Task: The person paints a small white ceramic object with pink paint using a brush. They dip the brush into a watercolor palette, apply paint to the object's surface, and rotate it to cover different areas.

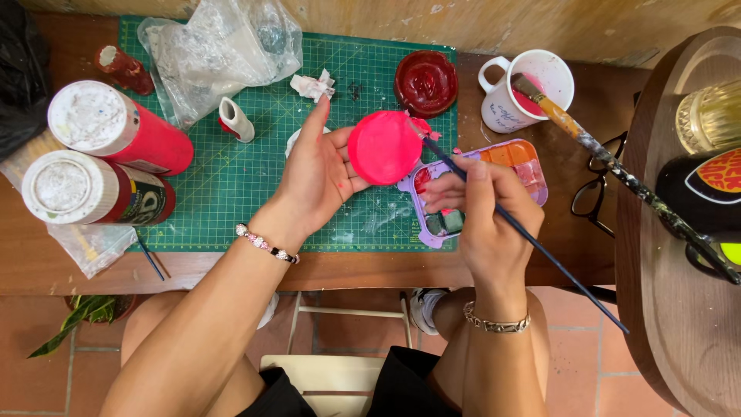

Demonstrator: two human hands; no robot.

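Note:
My left hand (pixel 316 179) holds a round disc (pixel 384 147) painted bright pink, pinched at its left edge by thumb and fingers above the green cutting mat (pixel 231 185). My right hand (pixel 482 216) grips a thin dark paintbrush (pixel 525 239); its tip touches the disc's upper right edge. Under my right hand lies a lilac paint palette (pixel 519 153) with red and orange wells.
Two large paint bottles (pixel 116 127) lie at the left. A dark red round lid (pixel 426 82), a white mug (pixel 525 89) with a thick brush (pixel 617 166), a plastic bag (pixel 220 50) and black glasses (pixel 598 181) sit around. A round wooden table (pixel 664 270) stands at the right.

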